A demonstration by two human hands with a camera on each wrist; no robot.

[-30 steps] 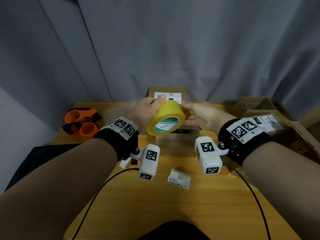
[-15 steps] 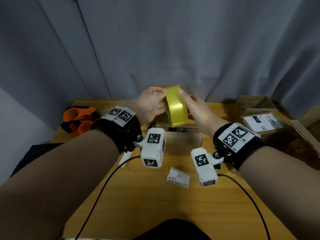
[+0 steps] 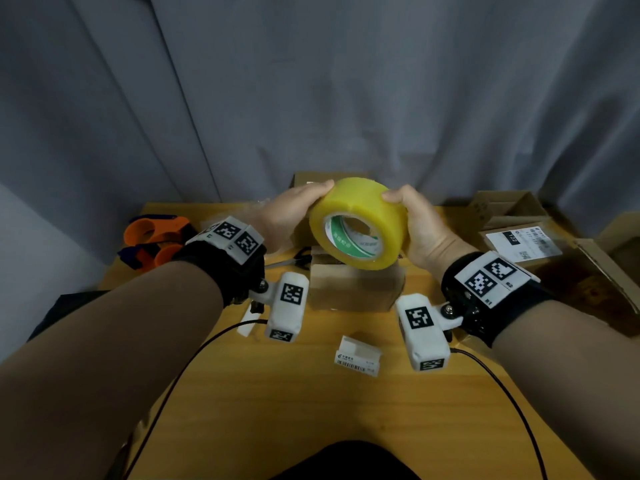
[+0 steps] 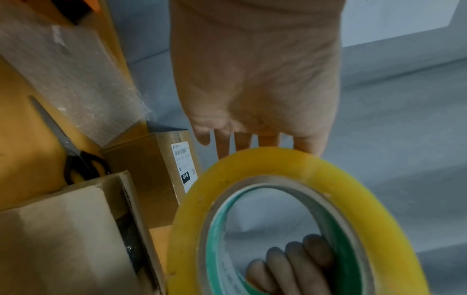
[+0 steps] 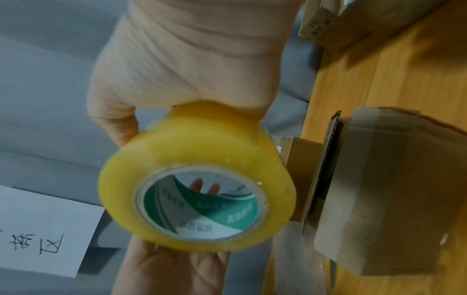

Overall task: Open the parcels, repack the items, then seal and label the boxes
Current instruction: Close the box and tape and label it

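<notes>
Holding a yellow tape roll [image 3: 358,223] in the air, above the small taped cardboard box [image 3: 356,289], core opening turned toward the wearer, green printed lining visible inside. Gripping it from the left side with the left hand [image 3: 287,216], thumb on top of the roll, fingers curled round the far edge. Gripping it from the right side with the right hand [image 3: 420,226], thumb on top, fingers wrapped behind; fingertips [image 4: 290,259] seen through the core in the left wrist view. Behind the roll, a second cardboard box [image 4: 156,175] with a barcode label. Beside the taped box, black-handled scissors [image 4: 80,165] lying on the wooden surface [image 3: 311,410]. Near the front, a loose shipping label [image 3: 356,356]. At far left, orange tape dispensers [image 3: 152,242]; at far right, more boxes [image 3: 512,230].
</notes>
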